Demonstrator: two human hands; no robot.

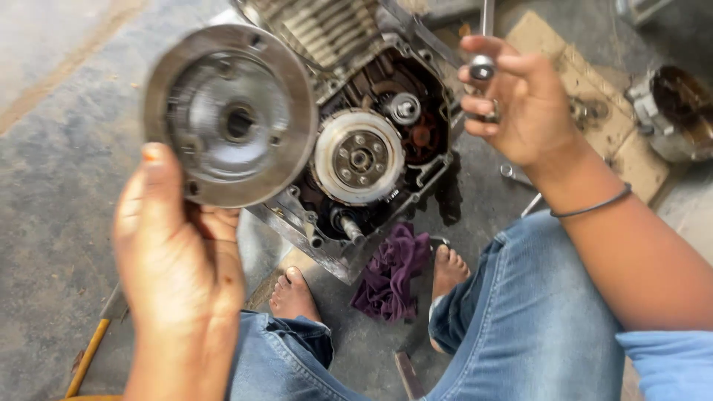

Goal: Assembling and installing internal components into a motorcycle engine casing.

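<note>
My left hand (174,252) holds up a round grey metal drum (230,115) with a central hole, close to the camera and blurred. My right hand (520,100) is raised at the upper right and grips a metal socket wrench (483,52) whose shaft runs up out of the picture. Between the hands, on the concrete floor, lies an opened motorcycle engine (356,44) with cooling fins. Its exposed side shows a round clutch plate (359,157) and a small gear (405,108) above it.
A purple rag (392,271) lies by my bare feet (295,293) in front of the engine. My knees in blue jeans (520,319) fill the lower frame. Cardboard (594,96) and a dirty metal engine part (679,111) sit at the right. A yellow-handled tool (89,353) lies lower left.
</note>
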